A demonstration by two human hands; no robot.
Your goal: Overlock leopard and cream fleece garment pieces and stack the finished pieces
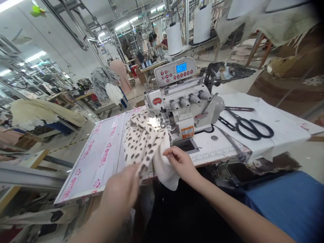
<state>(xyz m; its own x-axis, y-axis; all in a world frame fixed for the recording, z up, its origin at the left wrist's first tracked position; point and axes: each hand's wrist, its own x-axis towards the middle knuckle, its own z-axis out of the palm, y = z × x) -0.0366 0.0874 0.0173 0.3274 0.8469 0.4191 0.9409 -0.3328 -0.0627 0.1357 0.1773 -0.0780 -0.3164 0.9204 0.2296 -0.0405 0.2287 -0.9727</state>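
Note:
A white cloth with dark spots (pixel 136 143) lies on the table's front part, its upper end under the lit needle area of a white sewing machine (pixel 181 108). My left hand (pixel 123 185), blurred by motion, is closed on the cloth's near edge. On the right side, my right hand (pixel 181 163) pinches the plain white part of the cloth (pixel 164 165), which hangs over the table's front edge. The machine's panel (pixel 175 72) shows a lit blue display.
Black scissors (pixel 249 128) and thread snips (pixel 227 124) lie right of the machine. Thread cones (pixel 174 38) stand behind it. The table's left part (pixel 101 152) bears a printed covering. A blue surface (pixel 288 206) is at lower right. A person (pixel 162 45) sits far back.

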